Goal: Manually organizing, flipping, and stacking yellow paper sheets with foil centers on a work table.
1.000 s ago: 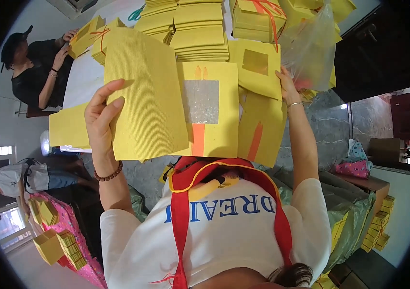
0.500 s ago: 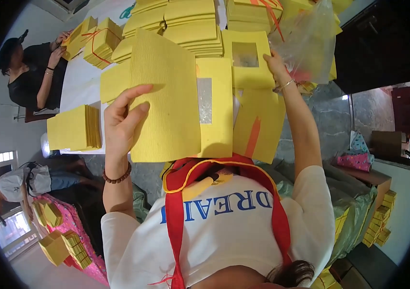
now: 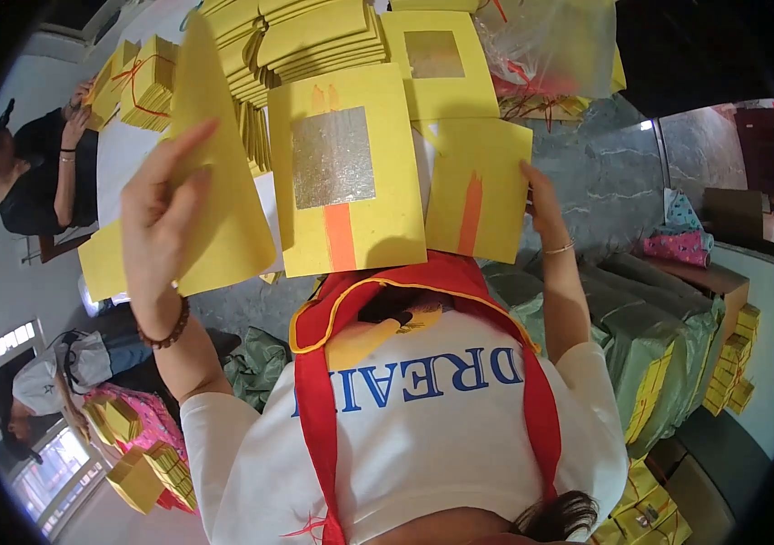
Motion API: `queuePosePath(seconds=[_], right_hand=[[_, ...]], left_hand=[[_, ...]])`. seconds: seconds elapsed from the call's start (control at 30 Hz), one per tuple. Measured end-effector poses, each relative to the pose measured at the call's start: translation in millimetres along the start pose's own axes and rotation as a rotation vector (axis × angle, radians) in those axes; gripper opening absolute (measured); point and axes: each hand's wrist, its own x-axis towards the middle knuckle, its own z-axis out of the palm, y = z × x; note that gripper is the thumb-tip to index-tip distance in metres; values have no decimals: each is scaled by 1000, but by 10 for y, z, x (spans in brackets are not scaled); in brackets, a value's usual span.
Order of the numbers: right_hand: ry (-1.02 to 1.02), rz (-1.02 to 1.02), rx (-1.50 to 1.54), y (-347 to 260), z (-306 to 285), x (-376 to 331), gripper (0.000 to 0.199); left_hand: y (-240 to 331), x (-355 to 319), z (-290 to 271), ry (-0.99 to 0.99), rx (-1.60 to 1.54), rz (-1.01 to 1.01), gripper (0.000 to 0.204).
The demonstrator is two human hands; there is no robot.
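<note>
As the head view now stands, the left hand [image 3: 162,204] has swung the raised yellow sheet [image 3: 223,200] away to the left, so the silver-patched sheet [image 3: 346,173], partly covered half a second ago, shows its whole face. That hand is half open, thumb and forefinger spread and blurred over the sheet's near face; it seems to hold the left edge, the other fingers being hidden.

The right hand [image 3: 543,200] has come down from the windowed sheet [image 3: 435,59] to the right edge of the orange-striped sheet [image 3: 480,191]; its fingers are slightly curled, and I cannot tell whether they grip. With the pieces now apart, each can be handled separately. All lie at or above the tabletop's [image 3: 119,168] near side, before the yellow stacks [image 3: 323,41].
</note>
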Motion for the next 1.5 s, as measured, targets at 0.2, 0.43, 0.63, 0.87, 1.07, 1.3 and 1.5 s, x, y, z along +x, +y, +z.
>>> queuePosePath(seconds=[0.2,0.43,0.63,0.87,1.07,1.3,1.5], right_hand=[[-58,-295,240,199,59,-275,27],[54,-515,136,-256,17,-754,22],[107,-637,368,-683,200,-1064,24],[-362,-397,879,-1001,207,-1184,37],[-771,-167,967,-1177,592,-1234,38],[-628,-33,734,-939,926,-1012,28],[-503,-111,552,-718,884,-788,30]], left_hand=[[-96,156,614,-357,189,130,42],[-341,146,1012,-577,287,155,40],[-347,127,937,-555,245,77,38],[-411,56,538,-350,-69,-130,34],[-462,33,358,-185,-227,-106,36],[-472,-27,83,-64,-175,-68,37],[-386,-86,-2,-59,-109,-33,38]])
